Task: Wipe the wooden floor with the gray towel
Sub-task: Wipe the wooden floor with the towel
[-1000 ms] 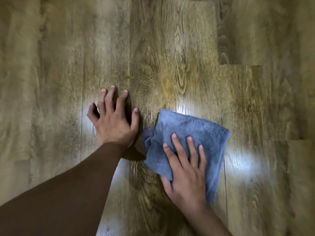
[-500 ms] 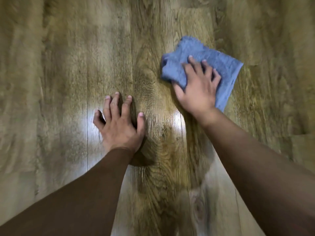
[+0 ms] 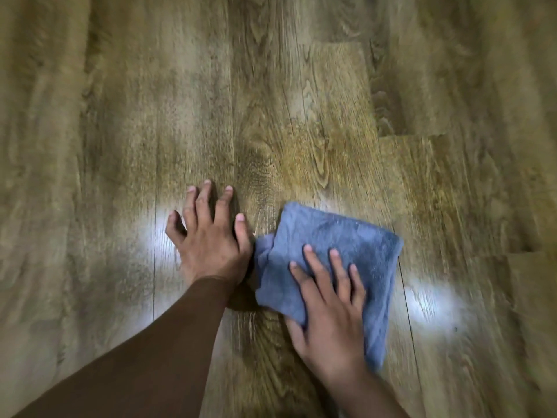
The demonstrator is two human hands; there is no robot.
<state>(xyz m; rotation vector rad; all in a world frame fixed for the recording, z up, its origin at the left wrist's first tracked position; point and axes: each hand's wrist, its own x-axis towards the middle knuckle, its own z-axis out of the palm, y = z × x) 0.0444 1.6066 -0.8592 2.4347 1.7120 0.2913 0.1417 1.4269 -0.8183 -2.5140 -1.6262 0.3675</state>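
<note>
Both hands flat: right hand (image 3: 330,309) on gray towel (image 3: 346,242)

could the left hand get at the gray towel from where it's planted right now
Probably yes. The left hand rests flat on the wooden plank floor, its thumb right beside the folded gray terry towel. Nothing lies between them; only the right hand presses on the towel.

Wooden floor (image 3: 301,101): bare across the upper frame and both sides. Obstacle: left hand (image 3: 211,239) planted flat, touching the gray towel's (image 3: 346,236) left edge.
</note>
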